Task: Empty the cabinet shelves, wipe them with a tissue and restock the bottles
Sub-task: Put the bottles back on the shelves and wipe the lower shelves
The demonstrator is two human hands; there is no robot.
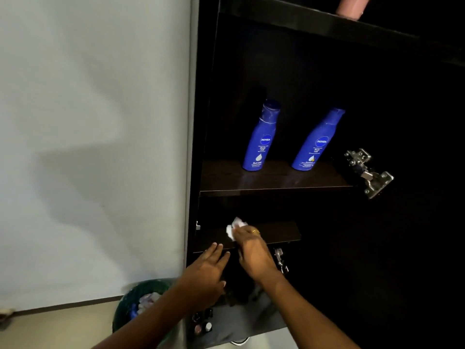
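Your right hand has its fingers curled over the crumpled white tissue, pressing it onto the lower dark wooden shelf of the black cabinet, near the shelf's left end. Your left hand is flat, fingers straight and holding nothing, with the tips on that shelf's front edge. One shelf up, the two blue plastic lotion bottles stand upright, side by side but apart. There's a green bin down on the floor to the left.
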